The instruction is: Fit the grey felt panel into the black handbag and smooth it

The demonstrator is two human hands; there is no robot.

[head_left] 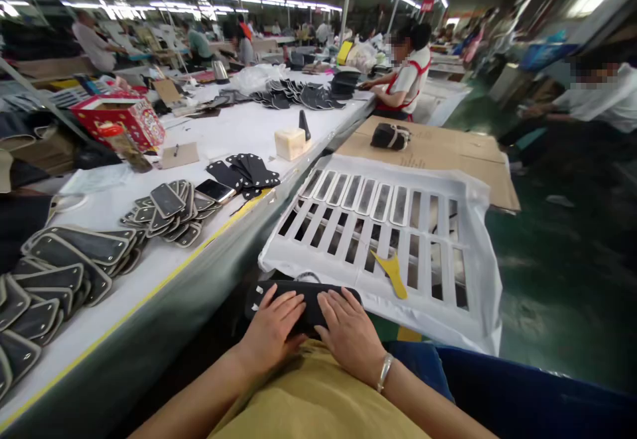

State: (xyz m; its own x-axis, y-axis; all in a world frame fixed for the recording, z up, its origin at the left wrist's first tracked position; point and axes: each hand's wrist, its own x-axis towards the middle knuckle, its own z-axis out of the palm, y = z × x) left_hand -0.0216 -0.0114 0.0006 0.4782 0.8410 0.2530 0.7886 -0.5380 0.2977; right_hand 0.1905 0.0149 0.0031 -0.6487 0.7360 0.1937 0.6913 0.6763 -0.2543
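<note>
A long black leather-like panel (309, 291) lies across in front of my body, with small white marks at its left end. My left hand (275, 321) is on its left half, the fingers over the top and the thumb at the near edge. On the right half rests my right hand (348, 329), holding the panel the same way, a silver bracelet on its wrist. Both palms and the panel's underside are hidden. Just beyond the panel is a white slotted rack (348, 263) with light-rimmed dark strips in its far row. A yellow forked piece (393, 273) lies on it.
The long table (219, 150) at left bears stacks of dark rimmed panels (74, 260), black pieces (246, 172), a phone (215, 190), a cream block (290, 142) and a red box (119, 121). Cardboard (448, 147) lies behind the rack. A co-worker (405, 77) sits beyond.
</note>
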